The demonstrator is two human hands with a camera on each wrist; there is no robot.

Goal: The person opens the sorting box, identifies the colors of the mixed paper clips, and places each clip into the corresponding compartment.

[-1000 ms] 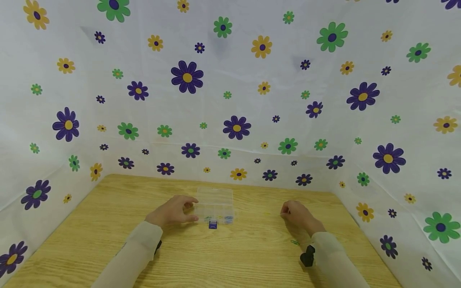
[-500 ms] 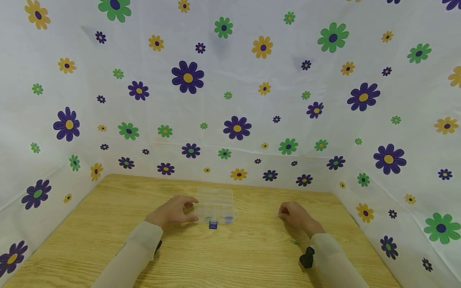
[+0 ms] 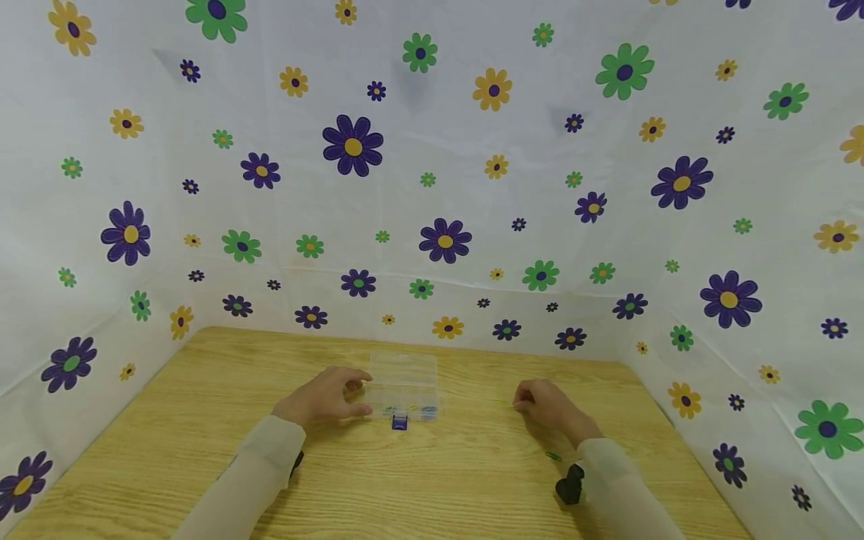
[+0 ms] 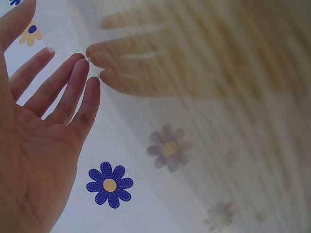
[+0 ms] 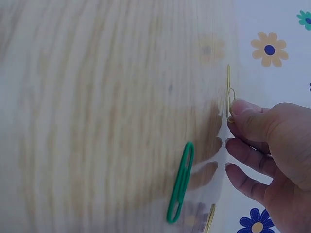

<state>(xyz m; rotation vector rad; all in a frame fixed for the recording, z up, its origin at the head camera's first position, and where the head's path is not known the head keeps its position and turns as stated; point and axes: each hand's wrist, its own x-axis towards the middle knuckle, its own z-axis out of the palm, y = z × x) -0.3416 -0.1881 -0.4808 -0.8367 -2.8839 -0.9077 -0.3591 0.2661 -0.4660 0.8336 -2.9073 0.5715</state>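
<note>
We are noting the right hand (image 3: 548,405) shifting leftward over the last second, its grip now pinching one end of the yellow clip (image 5: 228,80) low over the surface (image 3: 405,480), right of the box (image 3: 403,386). We are judging this the passage from reaching to handling. We are also listing: left hand (image 3: 322,396), grip loosely spread, beside the box's left side; green clip (image 3: 553,456), lying apart.

I couldn't make out the tiny pieces (image 3: 428,411) in the clear box (image 3: 403,367) beside the left hand (image 3: 325,394); the right hand (image 3: 550,406) partly covered the yellow clip (image 5: 228,87) it pinched.
</note>
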